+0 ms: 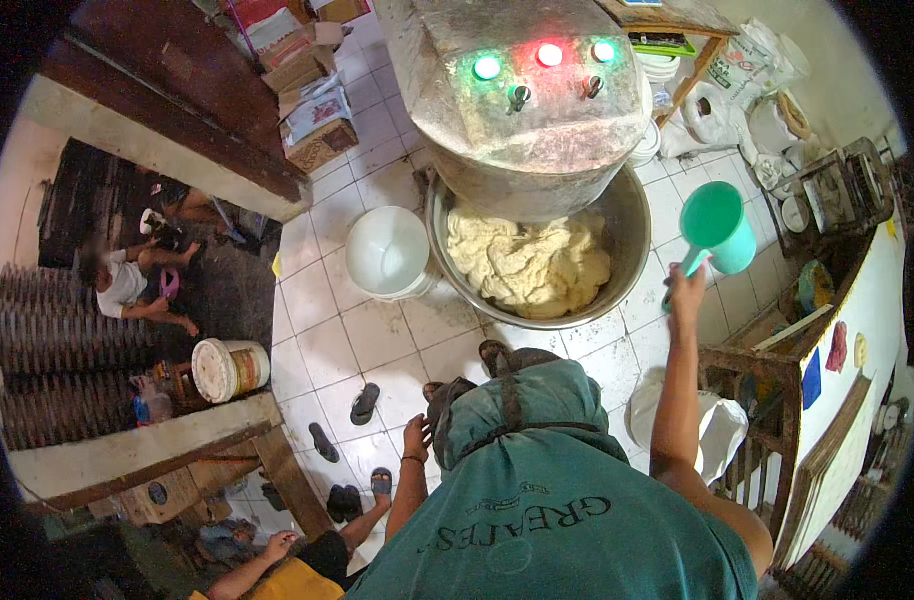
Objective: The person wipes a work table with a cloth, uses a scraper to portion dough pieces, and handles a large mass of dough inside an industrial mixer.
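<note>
My right hand (pixel 687 285) is closed on the handle of a green plastic pitcher (pixel 732 240), held out to the right of the mixer with its round mouth facing up. My left hand (pixel 417 438) hangs beside my waist, fingers loosely apart, with nothing in it. In front of me a large metal mixing bowl (pixel 637 255) contains a mass of pale, folded dough (pixel 527 262). Over the bowl stands the big worn mixer (pixel 537 130), its head hiding the far part of the dough. Its panel shows two green lights, one red light and two dark knobs.
A white bucket (pixel 387 250) stands left of the bowl. Sandals (pixel 365 404) lie on the tiled floor (pixel 307 300). At right are a wooden-framed table (pixel 847 400) and a white sack (pixel 717 430). One person (pixel 127 285) sits at far left; another in yellow (pixel 297 580) is at lower left.
</note>
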Available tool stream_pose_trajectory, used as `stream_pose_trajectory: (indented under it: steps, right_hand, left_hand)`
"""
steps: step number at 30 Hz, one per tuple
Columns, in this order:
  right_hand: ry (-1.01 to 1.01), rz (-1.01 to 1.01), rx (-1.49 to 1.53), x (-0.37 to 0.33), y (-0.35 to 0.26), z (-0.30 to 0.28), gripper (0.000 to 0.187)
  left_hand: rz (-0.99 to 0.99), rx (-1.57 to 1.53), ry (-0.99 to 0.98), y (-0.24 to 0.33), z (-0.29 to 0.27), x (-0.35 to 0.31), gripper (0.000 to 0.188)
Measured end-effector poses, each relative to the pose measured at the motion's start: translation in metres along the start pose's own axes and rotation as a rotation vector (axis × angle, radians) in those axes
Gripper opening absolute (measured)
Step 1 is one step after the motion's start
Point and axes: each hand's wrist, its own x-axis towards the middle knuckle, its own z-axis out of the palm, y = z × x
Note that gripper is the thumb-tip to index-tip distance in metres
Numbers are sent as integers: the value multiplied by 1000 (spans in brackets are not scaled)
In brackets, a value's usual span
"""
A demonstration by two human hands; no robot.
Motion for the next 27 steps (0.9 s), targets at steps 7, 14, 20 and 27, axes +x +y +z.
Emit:
stream_pose_trajectory:
  steps: [7,14,20,27]
  right_hand:
    - [-278,-272,-501,-70,59,50,58]
    - [-309,-149,-258,-92,68,67,56]
    - [-652,564,429,-116,2,48,46]
    - [-1436,621,476,-171,-9,108,61]
  left_hand:
    - [16,9,-2,10,-2,-5,35]
    - [81,-12,39,20,-3,-1,33]
    - [141,-99,35,38,-14,-9,29]
    - [50,-13,-2,45,-40,-5,35]
